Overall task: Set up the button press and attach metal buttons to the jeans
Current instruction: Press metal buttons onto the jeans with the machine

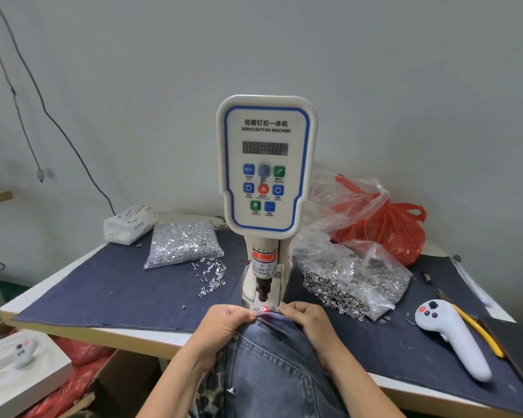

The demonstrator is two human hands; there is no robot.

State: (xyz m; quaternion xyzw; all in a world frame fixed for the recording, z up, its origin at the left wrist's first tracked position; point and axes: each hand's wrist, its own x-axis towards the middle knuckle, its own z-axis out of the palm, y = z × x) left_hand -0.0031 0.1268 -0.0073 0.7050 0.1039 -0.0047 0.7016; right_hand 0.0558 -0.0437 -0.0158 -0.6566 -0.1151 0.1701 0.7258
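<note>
A white servo button machine [266, 164] stands mid-table, its dark punch [262, 289] pointing down. Blue jeans [272, 366] lie below it, their top edge under the punch, where a red laser dot [264, 309] glows on the denim. My left hand [224, 327] grips the jeans' edge left of the dot. My right hand [305, 321] pinches the edge on the right. A clear bag of silver tacks [183, 244] lies to the left of the machine, with loose tacks [212, 274] beside it. A bag of metal buttons [357, 285] lies to the right.
Dark denim cloth [103, 294] covers the table. A white handheld controller [453, 336] and yellow-handled pliers [480, 333] lie at the right. Red and clear plastic bags [384, 221] sit behind the machine, and a tissue pack [129, 223] is at the back left. A white box [18, 366] sits lower left.
</note>
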